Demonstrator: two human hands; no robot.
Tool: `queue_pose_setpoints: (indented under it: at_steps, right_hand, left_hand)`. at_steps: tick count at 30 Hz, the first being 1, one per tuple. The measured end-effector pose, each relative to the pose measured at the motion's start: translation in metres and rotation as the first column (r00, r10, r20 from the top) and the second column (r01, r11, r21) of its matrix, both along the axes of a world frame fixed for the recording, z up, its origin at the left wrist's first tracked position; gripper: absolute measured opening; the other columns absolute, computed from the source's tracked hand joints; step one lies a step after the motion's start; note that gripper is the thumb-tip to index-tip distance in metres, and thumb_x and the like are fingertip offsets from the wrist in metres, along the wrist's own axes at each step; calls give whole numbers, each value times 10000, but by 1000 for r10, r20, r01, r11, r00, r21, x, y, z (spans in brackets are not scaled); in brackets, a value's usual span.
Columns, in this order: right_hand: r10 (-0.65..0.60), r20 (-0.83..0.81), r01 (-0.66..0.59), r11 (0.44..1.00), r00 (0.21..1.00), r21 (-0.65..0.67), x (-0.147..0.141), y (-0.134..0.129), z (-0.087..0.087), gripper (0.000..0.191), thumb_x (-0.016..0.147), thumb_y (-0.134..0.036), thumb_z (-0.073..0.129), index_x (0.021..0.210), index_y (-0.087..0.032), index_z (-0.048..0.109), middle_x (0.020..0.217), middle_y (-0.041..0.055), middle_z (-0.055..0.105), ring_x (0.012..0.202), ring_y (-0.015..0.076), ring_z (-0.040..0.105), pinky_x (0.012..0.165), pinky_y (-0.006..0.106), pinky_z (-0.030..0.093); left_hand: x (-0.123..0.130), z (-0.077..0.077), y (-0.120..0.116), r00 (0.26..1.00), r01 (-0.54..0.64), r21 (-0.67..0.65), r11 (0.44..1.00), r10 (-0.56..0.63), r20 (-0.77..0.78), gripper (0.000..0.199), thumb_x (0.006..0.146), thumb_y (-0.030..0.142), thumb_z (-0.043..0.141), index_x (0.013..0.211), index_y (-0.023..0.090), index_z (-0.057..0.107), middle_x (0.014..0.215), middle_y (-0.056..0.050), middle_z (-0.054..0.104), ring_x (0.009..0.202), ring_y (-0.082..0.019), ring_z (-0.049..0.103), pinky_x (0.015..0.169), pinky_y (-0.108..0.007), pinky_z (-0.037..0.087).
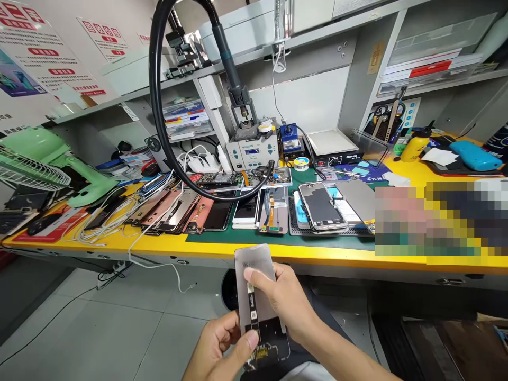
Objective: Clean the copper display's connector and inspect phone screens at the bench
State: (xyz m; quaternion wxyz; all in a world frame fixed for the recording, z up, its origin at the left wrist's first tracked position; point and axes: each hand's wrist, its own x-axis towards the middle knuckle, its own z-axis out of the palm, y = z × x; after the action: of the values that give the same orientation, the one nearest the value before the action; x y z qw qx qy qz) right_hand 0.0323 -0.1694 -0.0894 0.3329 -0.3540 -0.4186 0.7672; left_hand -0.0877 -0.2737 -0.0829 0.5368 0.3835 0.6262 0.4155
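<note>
A phone screen panel (pixel 264 312), its silver-grey back facing up, is held in front of the bench's front edge. A dark strip with small labels runs down its middle, and its lower end is black with a flex cable. My left hand (pixel 224 346) grips the lower left side, thumb on the black part. My right hand (pixel 288 299) holds the upper right side, thumb pressed on the grey back near the strip's top. The fingers beneath the panel are partly hidden.
Phone parts (pixel 174 209) lie in a row on the yellow bench (pixel 317 254). An opened phone (pixel 321 206) rests on a black perforated mat. Behind are a soldering station (pixel 254 151) and a looping black hose (pixel 154 95). A green fan (pixel 75 159) stands left; a blurred patch covers the right.
</note>
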Motion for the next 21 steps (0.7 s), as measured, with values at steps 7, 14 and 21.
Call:
queue_pose_setpoints:
  at_steps: [7,14,21]
  right_hand:
    - [-47,2,47,999,999,-22,-5,18,5,335,783,-477,681,765,-158,580,660,-9,544,533,121,479,499,230,373]
    - [-72,-19,72,997,997,-31,-10,26,12,343,752,-479,718,782,-163,590,655,-15,556,532,120,490,515,237,388]
    - [-64,-27,62,996,998,-61,-16,27,7,371,740,-490,742,815,-149,617,678,-5,568,541,120,501,505,235,373]
  left_hand:
    - [-5,13,6,998,41,53,998,-43,46,445,923,491,477,735,144,682,714,-104,683,684,-215,624,709,-324,486]
    - [-7,8,0,998,-45,77,996,41,48,458,925,453,455,729,130,714,716,-135,717,648,-228,643,681,-341,491]
    - [2,13,0,980,-173,106,979,182,-77,338,832,436,618,622,177,672,597,-61,682,572,-188,620,617,-286,459]
